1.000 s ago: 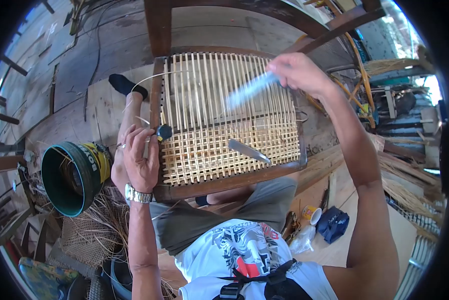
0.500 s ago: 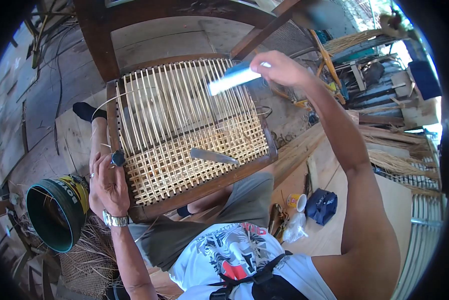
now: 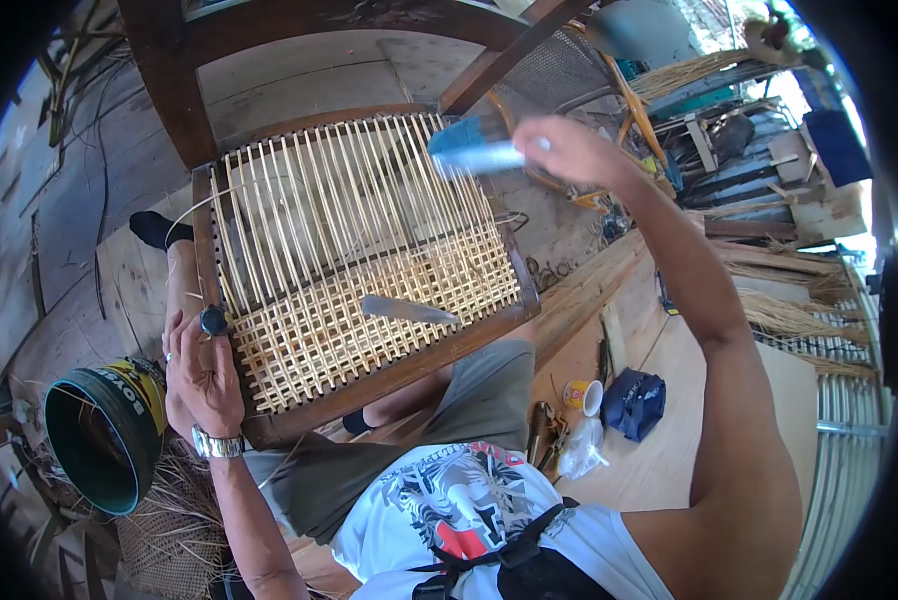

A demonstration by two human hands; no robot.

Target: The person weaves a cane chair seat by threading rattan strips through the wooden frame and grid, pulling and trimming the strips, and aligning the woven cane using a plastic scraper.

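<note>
A wooden chair seat frame [image 3: 369, 388] lies across my lap, with woven cane [image 3: 349, 325] in its near half and parallel strands in the far half. My left hand [image 3: 204, 375] grips the frame's left edge, beside a dark blue round knob [image 3: 215, 320] whose lower part is hidden. My right hand [image 3: 569, 150] is closed on a pale blue and teal flat tool [image 3: 484, 158], raised over the far right corner; motion blurs it and its kind is unclear. A flat metal strip [image 3: 409, 309] rests on the weave. One loose cane strand [image 3: 234, 188] curls over the left rail.
A dark green bucket [image 3: 94, 440] stands at the left by cane scraps. On the right lie a yellow and white cup [image 3: 582, 397], a plastic bag [image 3: 582, 448] and a dark blue pouch [image 3: 634, 403]. Bundles of cane [image 3: 689, 75] are at the far right.
The view has shifted slightly, so the seat appears further left. The tool in my right hand has changed angle and shows more teal. My left hand stays at the frame's edge.
</note>
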